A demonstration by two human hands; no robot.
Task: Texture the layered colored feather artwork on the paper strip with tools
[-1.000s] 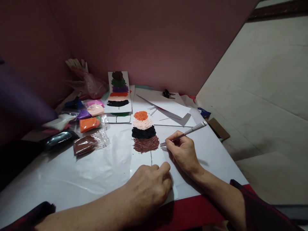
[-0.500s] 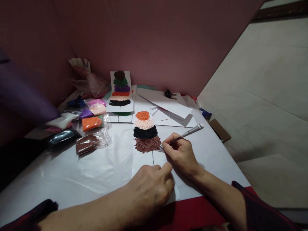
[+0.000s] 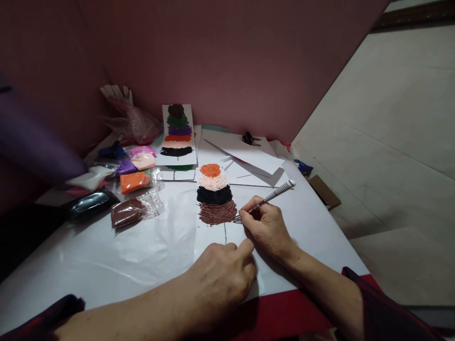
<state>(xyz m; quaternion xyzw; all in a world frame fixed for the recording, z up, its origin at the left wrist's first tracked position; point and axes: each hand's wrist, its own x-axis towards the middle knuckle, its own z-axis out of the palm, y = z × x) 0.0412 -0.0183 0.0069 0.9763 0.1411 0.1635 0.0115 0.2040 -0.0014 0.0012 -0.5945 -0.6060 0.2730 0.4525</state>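
Observation:
In my right hand [image 3: 270,227] is a fork [image 3: 279,190] with a striped handle, pinched between thumb and fingers. Its tines touch the right edge of the brown clay band [image 3: 217,214]. That band lies on a white sheet [image 3: 209,237] below a black band [image 3: 214,194], a pale pink band [image 3: 212,182] and an orange clump [image 3: 210,170], all grooved. A drawn stem line runs down from the brown clay. My left hand [image 3: 227,272] rests closed over the sheet's lower part, its fingertips hidden underneath.
Left of the sheet lie bags of brown clay [image 3: 128,212] and orange clay [image 3: 135,182], and a shiny black object [image 3: 90,204]. Behind stands a card with coloured clay bands [image 3: 177,127]. Keys [image 3: 250,139] and loose paper [image 3: 249,156] lie at the back, by the wall.
The fork's handle end has swung slightly left and up, while its tines stay at the brown clay's right edge. My left hand has hardly moved.

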